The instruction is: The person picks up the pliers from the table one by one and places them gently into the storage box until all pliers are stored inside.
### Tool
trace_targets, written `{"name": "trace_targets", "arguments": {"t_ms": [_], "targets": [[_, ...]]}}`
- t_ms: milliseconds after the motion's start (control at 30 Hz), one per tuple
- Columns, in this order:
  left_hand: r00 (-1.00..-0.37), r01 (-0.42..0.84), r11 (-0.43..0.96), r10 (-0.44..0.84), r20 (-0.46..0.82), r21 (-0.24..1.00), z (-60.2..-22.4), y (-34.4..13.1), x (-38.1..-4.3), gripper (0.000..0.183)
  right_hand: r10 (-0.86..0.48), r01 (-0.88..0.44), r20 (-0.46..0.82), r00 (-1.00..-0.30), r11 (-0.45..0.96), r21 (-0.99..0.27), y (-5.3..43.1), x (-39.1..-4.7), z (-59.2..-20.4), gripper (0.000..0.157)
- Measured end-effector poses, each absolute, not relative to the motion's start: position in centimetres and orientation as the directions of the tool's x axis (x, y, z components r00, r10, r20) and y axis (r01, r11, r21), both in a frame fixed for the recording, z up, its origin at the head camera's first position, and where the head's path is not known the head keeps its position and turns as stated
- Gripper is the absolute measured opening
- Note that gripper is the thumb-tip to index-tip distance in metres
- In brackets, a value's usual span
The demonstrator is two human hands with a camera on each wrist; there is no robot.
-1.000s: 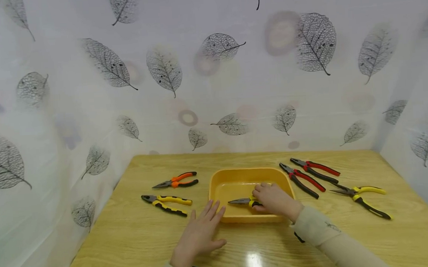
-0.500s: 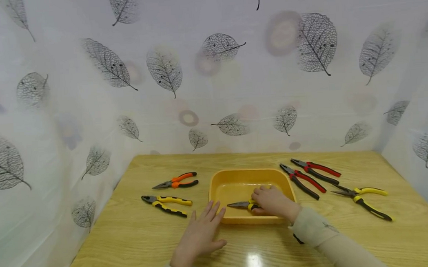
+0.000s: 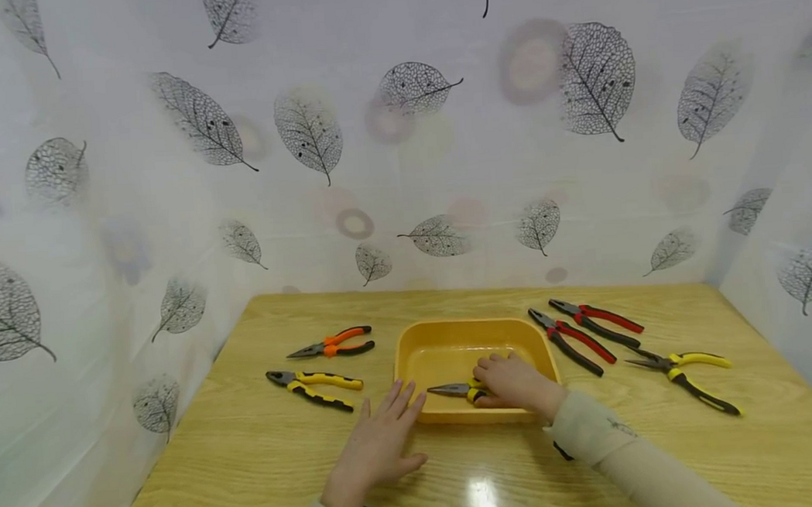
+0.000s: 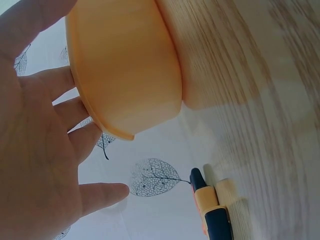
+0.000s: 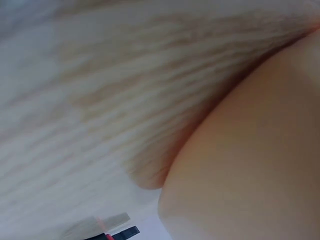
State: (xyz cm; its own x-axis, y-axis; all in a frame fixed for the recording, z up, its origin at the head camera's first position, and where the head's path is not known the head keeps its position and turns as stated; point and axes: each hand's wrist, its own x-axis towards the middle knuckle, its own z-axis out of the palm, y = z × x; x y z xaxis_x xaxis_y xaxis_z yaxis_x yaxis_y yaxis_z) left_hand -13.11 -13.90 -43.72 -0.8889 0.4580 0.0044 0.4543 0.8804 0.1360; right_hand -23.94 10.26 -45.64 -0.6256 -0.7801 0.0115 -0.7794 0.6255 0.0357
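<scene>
A yellow tray (image 3: 477, 418) stands in the middle of the wooden table. Inside it my right hand (image 3: 518, 382) grips long-nose pliers (image 3: 451, 389) by their yellow and black handles, mostly hidden under the fingers. Their grey nose points left, low against the tray floor. My left hand (image 3: 379, 445) has its fingers spread, with the fingertips touching the tray's front left rim. In the left wrist view these straight fingers (image 4: 72, 112) meet the tray's edge (image 4: 112, 131). Only the tray's outer wall (image 5: 250, 160) fills much of the right wrist view; the right hand is out of sight there.
Left of the tray lie orange-and-black long-nose pliers (image 3: 331, 343) and yellow-and-black combination pliers (image 3: 312, 387). On the right are two red-and-black pliers (image 3: 572, 340) (image 3: 595, 322) and yellow-and-black long-nose pliers (image 3: 686, 376). A leaf-patterned curtain (image 3: 435, 166) hangs behind and at both sides.
My right hand and the long-nose pliers have shifted slightly left and toward the tray's front. The left hand keeps its place at the rim.
</scene>
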Motion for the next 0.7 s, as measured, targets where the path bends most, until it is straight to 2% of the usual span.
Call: {"name": "trace_targets", "arguments": {"t_ms": [700], "targets": [[-0.891, 0.448, 0.881, 0.454, -0.008, 0.153, -43.86, -13.86, -13.18, 0.082, -0.788, -0.794, 0.098, -0.608, 0.603, -0.075, 10.60, -24.37, -46.10, 0.032]]}}
